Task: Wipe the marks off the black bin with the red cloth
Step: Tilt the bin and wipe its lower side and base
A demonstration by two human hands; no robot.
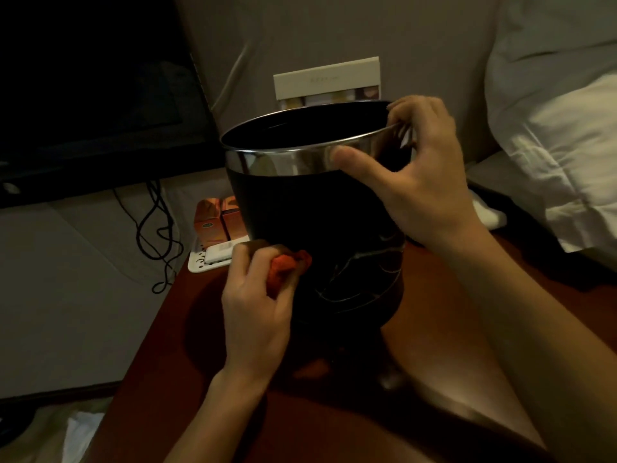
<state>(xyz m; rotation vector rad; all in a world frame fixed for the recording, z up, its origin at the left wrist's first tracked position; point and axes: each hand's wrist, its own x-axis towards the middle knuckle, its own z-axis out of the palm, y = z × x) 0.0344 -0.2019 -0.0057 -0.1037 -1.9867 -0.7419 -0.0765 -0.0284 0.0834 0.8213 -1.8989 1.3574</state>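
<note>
On the dark red table (160, 379) stands the black bin (300, 212), upright with its long axis running top to bottom and its open mouth facing up, leaning a touch toward the wall behind. A shiny metal band rings the top, and the body narrows toward the base. Pale, looping marks (354, 275) show on the lower right of its near side.

The person's right hand (414, 182) grips the rim at the right, thumb laid flat across the metal band on the outside and fingers curled over the edge at the far right. The left hand (257, 295) is clenched around the bunched red cloth (287, 265), which is pressed against the bin's lower left wall, just left of the marks.

Behind the bin, a pale card (327, 80) leans against the wall. Left of the bin, at the table's far corner, sit orange boxes (217, 222) on a small white tray (207, 262). Black cables (157, 228) dangle beside the table, under a dark screen (93, 95). White bedding (551, 128) lies off to the right.
</note>
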